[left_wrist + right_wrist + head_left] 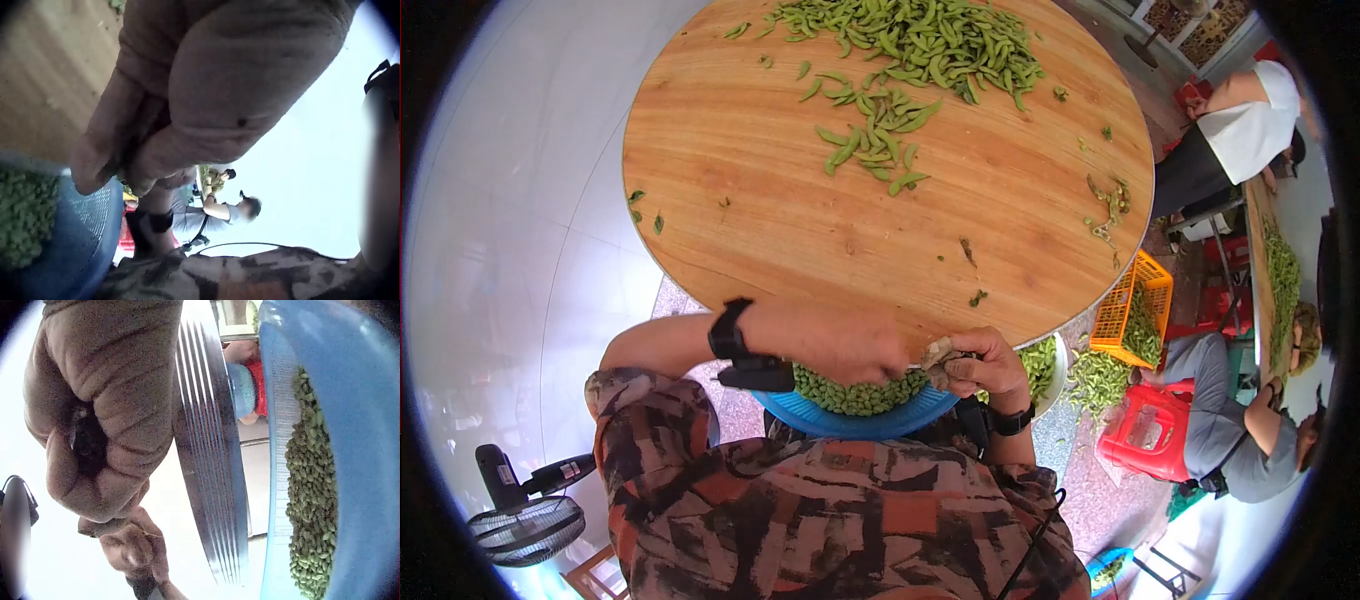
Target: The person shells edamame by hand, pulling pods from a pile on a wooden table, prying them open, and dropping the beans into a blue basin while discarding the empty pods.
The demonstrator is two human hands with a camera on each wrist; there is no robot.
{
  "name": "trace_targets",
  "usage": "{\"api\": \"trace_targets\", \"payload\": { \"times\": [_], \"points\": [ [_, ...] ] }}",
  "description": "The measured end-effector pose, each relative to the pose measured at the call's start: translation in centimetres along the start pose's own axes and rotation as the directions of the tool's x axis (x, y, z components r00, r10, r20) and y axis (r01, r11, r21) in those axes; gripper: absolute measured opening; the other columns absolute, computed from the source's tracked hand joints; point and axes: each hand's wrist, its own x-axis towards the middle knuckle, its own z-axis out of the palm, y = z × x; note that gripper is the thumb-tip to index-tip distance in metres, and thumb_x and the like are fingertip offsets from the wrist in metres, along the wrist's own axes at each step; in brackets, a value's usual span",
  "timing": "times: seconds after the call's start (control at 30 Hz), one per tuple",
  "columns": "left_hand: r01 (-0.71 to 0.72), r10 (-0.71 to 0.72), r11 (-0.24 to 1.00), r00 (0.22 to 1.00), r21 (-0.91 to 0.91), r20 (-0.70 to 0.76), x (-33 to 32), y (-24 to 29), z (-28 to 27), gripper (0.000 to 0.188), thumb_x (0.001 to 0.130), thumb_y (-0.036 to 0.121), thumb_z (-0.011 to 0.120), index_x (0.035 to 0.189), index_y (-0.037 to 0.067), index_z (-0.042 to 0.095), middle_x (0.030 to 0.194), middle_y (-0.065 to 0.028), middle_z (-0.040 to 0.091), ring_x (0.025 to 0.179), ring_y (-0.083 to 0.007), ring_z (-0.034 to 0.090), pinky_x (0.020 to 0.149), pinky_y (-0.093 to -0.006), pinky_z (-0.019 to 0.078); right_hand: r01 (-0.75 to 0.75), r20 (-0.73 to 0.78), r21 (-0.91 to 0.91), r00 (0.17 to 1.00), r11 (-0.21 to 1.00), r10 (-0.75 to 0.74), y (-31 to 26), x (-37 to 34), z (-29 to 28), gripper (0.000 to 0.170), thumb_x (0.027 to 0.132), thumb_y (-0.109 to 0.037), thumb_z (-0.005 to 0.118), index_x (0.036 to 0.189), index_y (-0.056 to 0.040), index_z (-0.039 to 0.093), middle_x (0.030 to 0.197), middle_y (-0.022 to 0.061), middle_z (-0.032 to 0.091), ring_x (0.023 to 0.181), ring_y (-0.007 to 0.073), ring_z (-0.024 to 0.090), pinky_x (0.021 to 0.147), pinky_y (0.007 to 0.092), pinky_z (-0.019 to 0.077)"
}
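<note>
My left hand reaches across above the near edge of the round wooden table. Its thumb and forefinger pinch together in the left wrist view, with a trace of a small green thing at the tips; I cannot tell its kind. Facing it, my right hand has curled fingers, and a pale, crumpled, cloth-like piece shows between its thumb and fingertips. Below both hands, shelled green beans lie in a blue plastic basket at my lap.
A heap of green bean pods covers the table's far side, with a smaller bunch trailing nearer. An orange crate and a red stool stand at right, where a person sits. More pods lie on the floor; a fan stands at lower left.
</note>
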Motion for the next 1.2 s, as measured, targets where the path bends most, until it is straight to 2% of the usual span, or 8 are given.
{"api": "trace_targets", "payload": {
  "times": [0.1,0.2,0.37,0.7,0.87,1.0,1.1,1.2],
  "points": [
    [0.158,-0.176,0.976,0.977,0.149,0.119,-0.7,-0.8,3.1,0.013,0.076,0.011,0.060,0.081,-0.001,0.061,0.074,-0.0212,0.061,0.074,-0.0372,0.062,0.064,-0.0438,0.0493,0.008,-0.077,-0.004,0.997,1.000,-0.008,-0.3,0.2,0.8,0.026,0.086,-0.003,0.059,0.107,0.0123,0.061,0.072,0.0128,0.060,0.045,0.0066,0.038,0.040,0.0213,0.0248],
    [0.191,-0.131,0.944,0.965,0.269,-0.227,-0.1,-2.1,2.0,0.010,0.076,0.012,0.060,0.078,0.002,0.061,0.075,-0.0190,0.061,0.078,-0.0374,0.062,0.067,-0.0459,0.0493,0.024,-0.094,0.005,0.995,1.000,-0.023,-0.2,0.1,1.0,0.025,0.086,-0.002,0.058,0.106,0.0123,0.061,0.070,0.0117,0.059,0.045,0.0063,0.037,0.040,0.0212,0.0242],
    [0.520,-0.111,0.811,0.589,0.270,-0.801,1.6,-8.2,-4.5,0.022,0.078,0.004,0.060,0.099,0.000,0.056,0.090,-0.0186,0.055,0.086,-0.0413,0.057,0.072,-0.0461,0.0483,0.025,-0.007,0.005,1.000,1.000,-0.025,-0.2,0.1,0.5,0.026,0.092,-0.004,0.056,0.115,0.0075,0.059,0.073,0.0054,0.057,0.051,0.0044,0.037,0.044,0.0193,0.0262],
    [0.622,-0.123,0.684,0.613,0.381,-0.780,1.0,-11.2,-5.7,0.026,0.080,0.002,0.058,0.105,-0.002,0.054,0.096,-0.0198,0.055,0.087,-0.0402,0.057,0.075,-0.0455,0.0474,-0.012,-0.042,-0.015,0.999,1.000,0.012,-0.5,-0.1,0.6,0.025,0.091,-0.002,0.056,0.115,0.0067,0.059,0.076,0.0059,0.060,0.051,0.0036,0.038,0.044,0.0188,0.0269],
    [0.478,-0.393,0.869,0.513,-0.126,-0.763,-0.4,-5.7,-6.6,0.025,0.082,0.003,0.057,0.106,0.001,0.053,0.084,-0.0182,0.062,0.081,-0.0377,0.060,0.073,-0.0435,0.0472,0.017,0.001,0.022,1.000,1.000,-0.017,-0.4,0.1,0.4,0.025,0.091,-0.001,0.055,0.114,0.0067,0.060,0.076,0.0062,0.060,0.051,0.0032,0.037,0.044,0.0189,0.0264],
    [0.638,-0.221,0.729,0.564,0.249,-0.796,-3.4,-8.9,-5.2,0.024,0.083,0.007,0.060,0.106,0.002,0.053,0.079,-0.0145,0.063,0.073,-0.0283,0.063,0.064,-0.0378,0.0477,-0.005,-0.003,0.024,1.000,1.000,0.006,-0.3,0.0,0.4,0.023,0.092,-0.001,0.053,0.114,0.0066,0.060,0.077,0.0066,0.060,0.050,0.0030,0.036,0.043,0.0187,0.0254],
    [0.576,-0.538,0.797,0.538,-0.183,-0.649,-3.4,-5.0,-5.4,0.023,0.086,0.009,0.062,0.105,0.001,0.052,0.078,-0.0100,0.063,0.064,-0.0167,0.061,0.053,-0.0304,0.0458,0.015,-0.098,-0.104,0.995,0.994,-0.026,-0.5,0.6,1.1,0.023,0.093,-0.001,0.051,0.112,0.0064,0.060,0.074,0.0047,0.058,0.049,0.0027,0.035,0.043,0.0187,0.0248],
    [0.027,-0.613,0.647,0.613,-0.762,-0.499,-2.8,-2.5,-3.4,0.018,0.089,0.007,0.060,0.103,0.001,0.051,0.079,-0.0116,0.065,0.062,-0.0187,0.062,0.052,-0.0284,0.0481,0.086,-0.304,-0.044,0.948,0.995,-0.095,-0.6,2.0,1.7,0.024,0.094,-0.003,0.049,0.113,0.0056,0.060,0.072,0.0018,0.054,0.050,0.0025,0.034,0.043,0.0189,0.0243]
  ]
}}
